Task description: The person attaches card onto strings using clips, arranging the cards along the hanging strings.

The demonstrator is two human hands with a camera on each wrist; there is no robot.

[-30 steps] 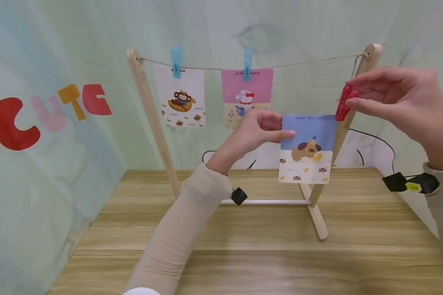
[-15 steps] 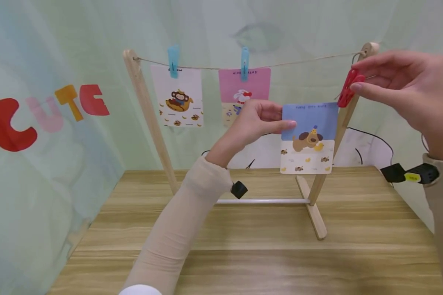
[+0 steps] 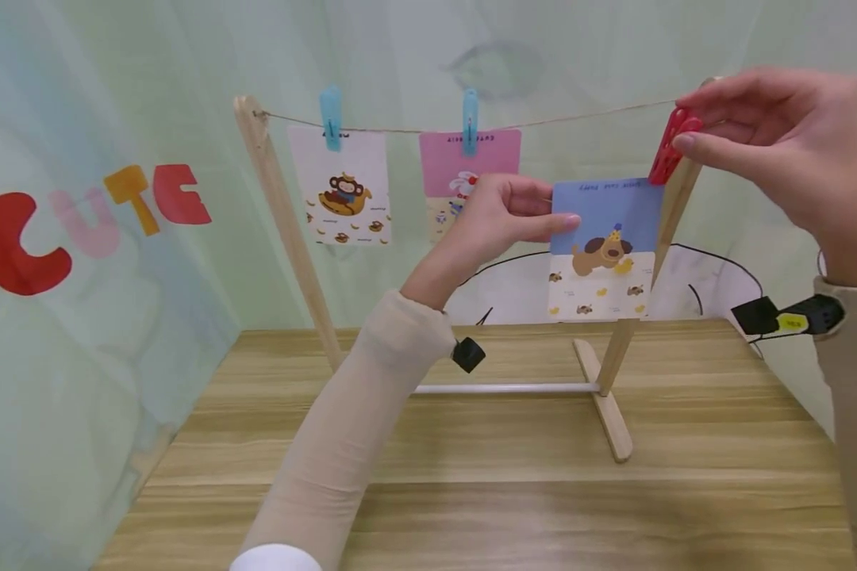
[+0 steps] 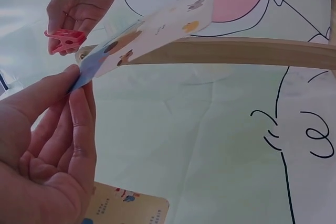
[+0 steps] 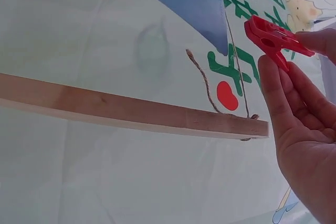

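Note:
Between thumb and fingers, my left hand [image 3: 496, 214] pinches the left edge of a blue and white card [image 3: 603, 252] with a puppy on it. The card hangs upright just below the string [image 3: 578, 117], near the right post. My right hand [image 3: 793, 135] pinches a red clothespin [image 3: 674, 147] by its handle ends, close to the card's top right corner in the head view. In the right wrist view the clothespin [image 5: 273, 38] is apart from the string and the card [image 5: 197, 6]. The left wrist view shows the card [image 4: 152, 30] almost edge-on.
A monkey card [image 3: 340, 186] and a pink rabbit card [image 3: 471, 162] hang from the string by blue clothespins [image 3: 331, 119]. The string spans two wooden posts [image 3: 289, 230] joined by a white bar [image 3: 507, 388]. This rack stands on a wooden table [image 3: 471, 492].
Both hands have risen, bringing the puppy card and the red clothespin up toward the string. The two hanging cards remain on the string.

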